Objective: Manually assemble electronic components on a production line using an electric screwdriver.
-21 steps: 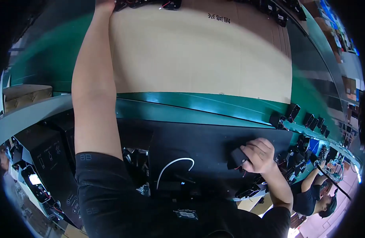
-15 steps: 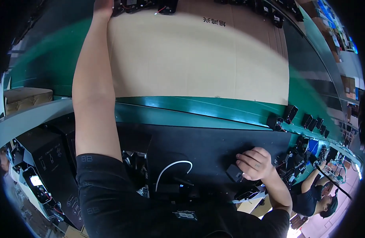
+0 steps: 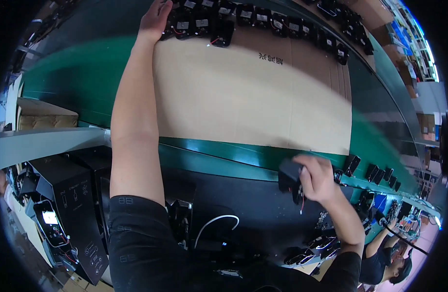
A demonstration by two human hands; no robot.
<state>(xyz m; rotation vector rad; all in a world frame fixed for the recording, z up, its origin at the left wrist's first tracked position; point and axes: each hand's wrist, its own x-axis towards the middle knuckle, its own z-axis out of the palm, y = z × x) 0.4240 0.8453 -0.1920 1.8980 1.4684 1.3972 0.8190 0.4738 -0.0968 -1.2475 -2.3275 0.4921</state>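
Observation:
My right hand (image 3: 315, 177) is closed around a black boxy plastic housing (image 3: 289, 175), raised over the far right part of the black work surface. Thin wires with a small light connector dangle below the housing. My left arm stretches far forward. My left hand (image 3: 157, 20) rests at the left end of the rows of black units (image 3: 202, 27), its fingers extended beside the nearest one. Whether the fingertips touch that unit I cannot tell. The units lie on the far edge of a cardboard sheet (image 3: 243, 92), some with small wires showing.
A green bench (image 3: 209, 146) runs under the cardboard. Several black housings (image 3: 375, 173) stand along its right edge. Before me lies a black work surface (image 3: 253, 199) with a white cable (image 3: 216, 219). A lit phone (image 3: 51, 221) and black carton (image 3: 68, 204) are left; a co-worker (image 3: 387, 258) sits right.
My right hand has lifted the black housing up and forward from the black work surface. The view has tilted, so more rows of units show at the far edge. My left hand stays by them.

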